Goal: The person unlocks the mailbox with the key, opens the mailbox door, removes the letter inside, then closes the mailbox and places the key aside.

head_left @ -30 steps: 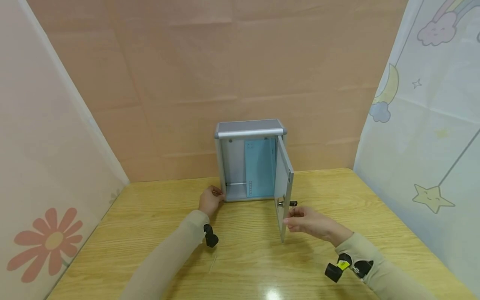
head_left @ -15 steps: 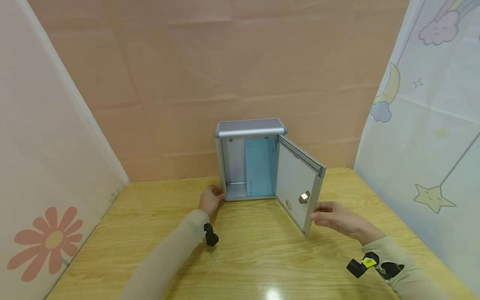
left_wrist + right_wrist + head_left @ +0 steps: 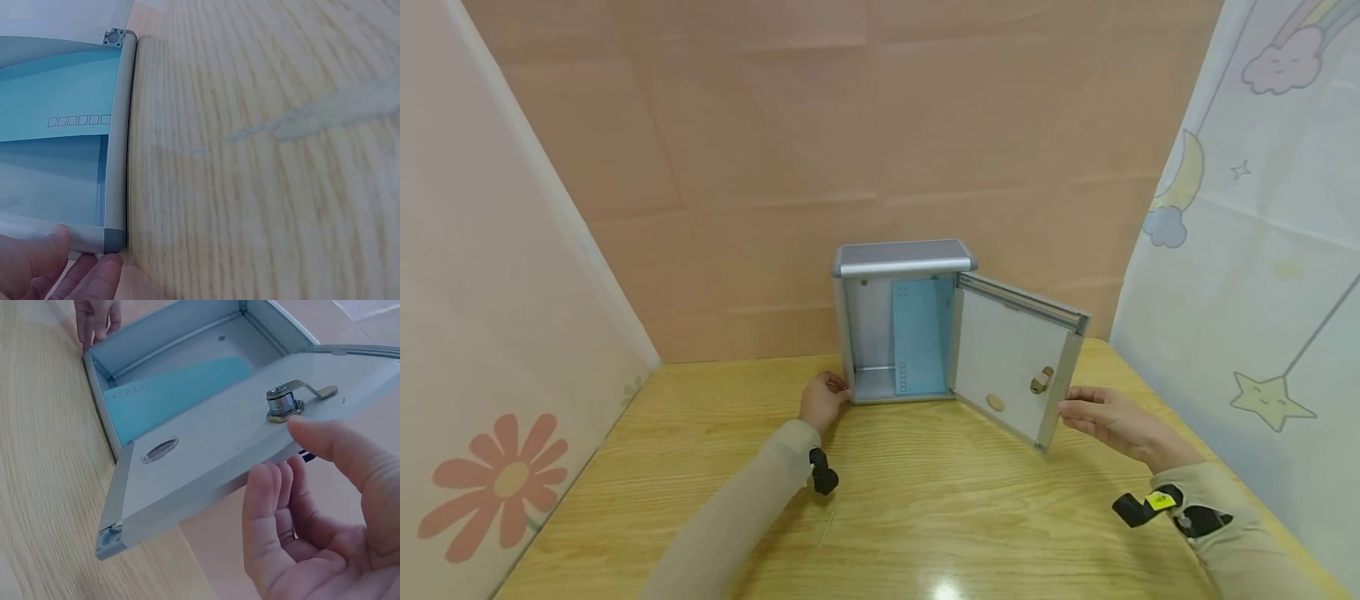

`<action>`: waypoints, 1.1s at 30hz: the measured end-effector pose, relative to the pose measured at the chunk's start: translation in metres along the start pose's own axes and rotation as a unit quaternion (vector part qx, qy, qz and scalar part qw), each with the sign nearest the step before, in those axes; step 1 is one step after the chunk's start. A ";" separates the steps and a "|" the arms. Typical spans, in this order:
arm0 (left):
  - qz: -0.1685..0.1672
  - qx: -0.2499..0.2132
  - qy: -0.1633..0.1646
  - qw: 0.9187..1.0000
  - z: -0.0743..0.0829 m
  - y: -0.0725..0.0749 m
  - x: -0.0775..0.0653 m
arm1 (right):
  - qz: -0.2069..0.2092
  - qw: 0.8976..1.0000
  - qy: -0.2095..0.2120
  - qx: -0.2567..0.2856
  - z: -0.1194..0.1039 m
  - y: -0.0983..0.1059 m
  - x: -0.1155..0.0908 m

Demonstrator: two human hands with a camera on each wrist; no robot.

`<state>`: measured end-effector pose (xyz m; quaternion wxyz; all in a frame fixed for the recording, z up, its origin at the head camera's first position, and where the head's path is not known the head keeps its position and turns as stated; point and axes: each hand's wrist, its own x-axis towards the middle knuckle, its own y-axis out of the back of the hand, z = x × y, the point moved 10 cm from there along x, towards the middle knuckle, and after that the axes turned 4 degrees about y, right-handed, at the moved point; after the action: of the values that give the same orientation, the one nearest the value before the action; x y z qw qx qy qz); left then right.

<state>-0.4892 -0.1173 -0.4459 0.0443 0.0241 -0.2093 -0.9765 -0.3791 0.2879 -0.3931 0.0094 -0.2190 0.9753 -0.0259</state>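
At the back of the wood-grain tabletop [image 3: 880,492], near the peach-coloured backdrop [image 3: 865,142], stands one metal letter box [image 3: 904,253], upright. It has one door [image 3: 1007,346], hinged at the right and standing out at a wide angle; one envelope [image 3: 922,333] is inside, and two hands are at work. The left hand [image 3: 823,400] pinches the box's lower left front edge, thumb on the frame and fingers round the outer side. The right hand [image 3: 1112,423] pinches the door's free edge, its thumb toward the inner face and the other fingers curled behind.

The box is silver, with a grey top, a rounded front rim and darker grey corner caps. The door's inner panel is white in a grey frame, bearing one brassy cam lock [image 3: 286,405] and one round opening [image 3: 160,450]. The envelope is light blue, standing upright in the right half, with six small outlined squares printed in a row.
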 end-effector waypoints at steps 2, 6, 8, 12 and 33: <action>-0.001 -0.002 0.001 1.000 0.000 0.000 0.000 | 0.013 1.000 0.001 0.013 0.000 0.006 0.000; -0.002 -0.001 -0.001 1.000 0.001 -0.001 0.000 | 0.025 0.999 0.005 0.029 0.001 0.013 0.001; -0.003 -0.001 -0.002 1.000 0.001 -0.001 0.000 | 0.022 0.999 0.007 0.035 0.001 0.013 0.001; -0.004 -0.005 -0.001 1.000 0.000 -0.001 0.000 | 0.011 0.999 0.012 0.042 0.000 0.012 0.002; -0.117 -0.004 -0.062 0.991 0.063 -0.071 -0.031 | -0.011 0.999 0.019 0.050 0.000 0.006 0.002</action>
<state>-0.4678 -0.0240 -0.4172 -0.0829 -0.0124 -0.2032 -0.9755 -0.3836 0.2922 -0.3933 0.0020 -0.2281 0.9704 -0.0789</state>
